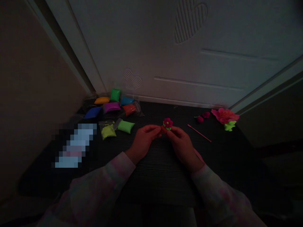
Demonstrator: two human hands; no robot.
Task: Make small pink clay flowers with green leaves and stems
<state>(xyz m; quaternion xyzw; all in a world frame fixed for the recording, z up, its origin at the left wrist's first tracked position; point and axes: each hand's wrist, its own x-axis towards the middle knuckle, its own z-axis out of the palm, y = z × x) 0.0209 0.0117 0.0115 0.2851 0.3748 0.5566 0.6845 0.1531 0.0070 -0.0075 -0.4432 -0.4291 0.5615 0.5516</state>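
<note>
A small flower [168,122], apparently of modelling clay, has dark pink petals, a pale centre and green leaves under it. It stands upright above the table between my two hands. My left hand [143,140] is closed, its thumb and fingers pinched at the flower's reddish-brown base from the left. My right hand [182,145] grips the flower from the right, its fingertips close beneath the petals. The fingers hide part of the base. To the right of my right hand lies a thin pink modelling tool [199,133]. A pink piece [198,154] shows partly from behind my right wrist.
Several clay packets, including a purple one [112,107] and a light green one [126,126], lie at the back left of the dark table [156,186]. A blurred-out bright rectangle [77,145] is at left. Dark pink pieces [200,119] and a large pink flower [223,116] sit back right.
</note>
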